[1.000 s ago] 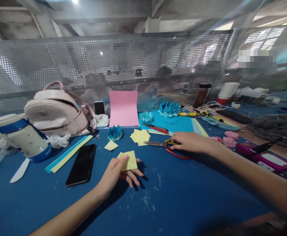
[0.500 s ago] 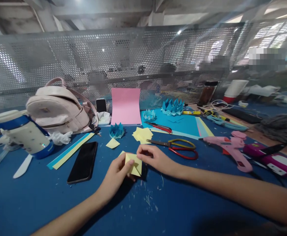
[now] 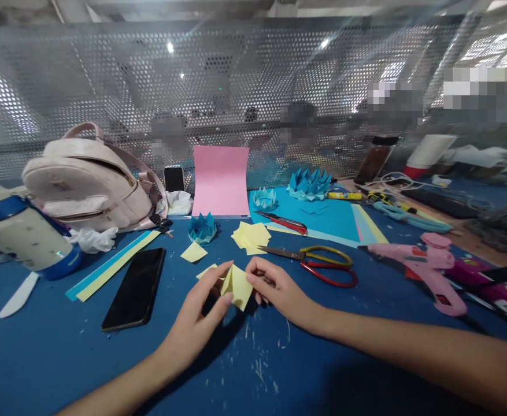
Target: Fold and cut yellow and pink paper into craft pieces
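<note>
A small folded square of yellow paper (image 3: 241, 292) is held just above the blue table, one flap standing partly raised. My left hand (image 3: 201, 309) grips its left side between thumb and fingers. At its right edge, my right hand (image 3: 279, 292) pinches the paper with curled fingers. A yellow paper piece (image 3: 207, 270) lies partly hidden behind my left fingers, and another yellow square (image 3: 193, 252) rests farther back. Beyond my hands sits a pile of yellow paper squares (image 3: 252, 237). Scissors (image 3: 314, 260) with yellow and red handles lie beyond my right hand.
Folded blue paper crowns (image 3: 202, 229) and a pink sheet (image 3: 221, 182) stand at the back. Left are a black phone (image 3: 135, 289), paper strips (image 3: 114, 266), a bottle (image 3: 28, 231) and a backpack (image 3: 92, 179). A pink glue gun (image 3: 422, 263) lies right. Behind rises a perforated metal screen (image 3: 218, 86).
The yellow square has been turned and its flap now stands open. My left thumb has moved from its face to the lower edge. The camera has tilted down and come closer.
</note>
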A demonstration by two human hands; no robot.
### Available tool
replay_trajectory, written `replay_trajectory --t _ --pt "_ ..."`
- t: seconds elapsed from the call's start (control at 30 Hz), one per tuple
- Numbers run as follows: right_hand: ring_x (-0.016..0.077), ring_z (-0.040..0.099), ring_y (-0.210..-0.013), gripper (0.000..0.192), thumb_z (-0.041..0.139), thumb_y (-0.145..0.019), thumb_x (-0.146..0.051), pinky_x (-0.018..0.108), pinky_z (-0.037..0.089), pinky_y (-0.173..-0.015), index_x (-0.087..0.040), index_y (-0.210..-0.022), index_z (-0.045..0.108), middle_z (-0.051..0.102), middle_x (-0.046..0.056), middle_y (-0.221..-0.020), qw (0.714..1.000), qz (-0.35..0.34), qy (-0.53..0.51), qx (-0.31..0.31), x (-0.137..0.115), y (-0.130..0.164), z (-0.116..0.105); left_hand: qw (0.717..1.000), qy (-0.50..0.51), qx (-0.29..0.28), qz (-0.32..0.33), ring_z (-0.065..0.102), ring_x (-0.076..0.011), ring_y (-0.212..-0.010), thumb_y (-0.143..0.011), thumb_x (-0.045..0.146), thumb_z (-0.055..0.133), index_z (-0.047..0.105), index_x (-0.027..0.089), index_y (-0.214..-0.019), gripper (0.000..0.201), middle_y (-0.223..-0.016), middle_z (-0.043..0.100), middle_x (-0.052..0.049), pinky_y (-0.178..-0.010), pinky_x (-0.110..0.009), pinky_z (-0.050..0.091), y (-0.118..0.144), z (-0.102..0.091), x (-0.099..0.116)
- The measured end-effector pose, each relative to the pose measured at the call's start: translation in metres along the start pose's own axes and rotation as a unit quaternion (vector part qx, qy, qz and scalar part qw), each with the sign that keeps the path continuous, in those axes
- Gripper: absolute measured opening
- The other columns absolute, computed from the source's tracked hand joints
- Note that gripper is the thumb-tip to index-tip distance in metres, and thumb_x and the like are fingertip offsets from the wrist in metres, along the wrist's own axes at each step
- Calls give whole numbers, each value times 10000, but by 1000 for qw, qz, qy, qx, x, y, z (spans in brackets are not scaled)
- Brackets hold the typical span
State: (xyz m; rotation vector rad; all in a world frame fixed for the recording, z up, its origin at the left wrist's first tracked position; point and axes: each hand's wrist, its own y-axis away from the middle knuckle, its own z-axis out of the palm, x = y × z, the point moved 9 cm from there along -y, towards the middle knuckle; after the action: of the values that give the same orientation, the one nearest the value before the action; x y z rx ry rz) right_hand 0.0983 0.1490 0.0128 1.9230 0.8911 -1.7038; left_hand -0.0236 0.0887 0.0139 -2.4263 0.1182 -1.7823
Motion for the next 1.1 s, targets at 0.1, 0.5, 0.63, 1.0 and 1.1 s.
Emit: replay_trajectory --t 0.1,0.5,0.63,1.0,1.1 --pt "98 491 -603 307 525 -932 -487 232 403 -567 -192 -858 478 476 -38 -722 1000 -4 9 4 1 1 -1 997 49 39 -38 598 -230 -939 -930 458 514 665 167 -1203 426 -1220 647 -103 -815 -295 454 -1 -9 -8" --pt "141 512 -779 253 563 -916 -431 252 405 -663 -187 -981 561 566 12 -887 993 -55 99 -13 -11 3 6 996 88 32 -11 625 -176 -809 -873 340 637 721 178 -1011 229 -885 703 -46 -704 -239 472 -4 -7 -7" --pt "141 512 -740 297 589 -886 -468 257 403 -663 -172 -902 591 579 8 -824 993 -47 104 -15 -15 5 8 999 32 2 19 636 -215 -935 -865 288 655 731 212 -1038 203 -1022 717 -58 -811 -280 468 0 -1 4" --pt "130 529 -708 331 643 -836 -495 239 414 -630 -165 -853 616 589 5 -790 998 -28 52 -14 -10 4 5 992 -37 22 119 592 -217 -926 -940 279 536 745 222 -1030 235 -961 658 -64 -813 -288 435 6 -6 30" --pt "129 526 -698 292 632 -853 -463 240 417 -621 -172 -840 636 596 5 -781 995 -47 79 -31 -15 5 8 998 13 36 54 593 -195 -820 -947 341 523 754 184 -909 281 -878 672 -53 -730 -259 436 2 -11 14"
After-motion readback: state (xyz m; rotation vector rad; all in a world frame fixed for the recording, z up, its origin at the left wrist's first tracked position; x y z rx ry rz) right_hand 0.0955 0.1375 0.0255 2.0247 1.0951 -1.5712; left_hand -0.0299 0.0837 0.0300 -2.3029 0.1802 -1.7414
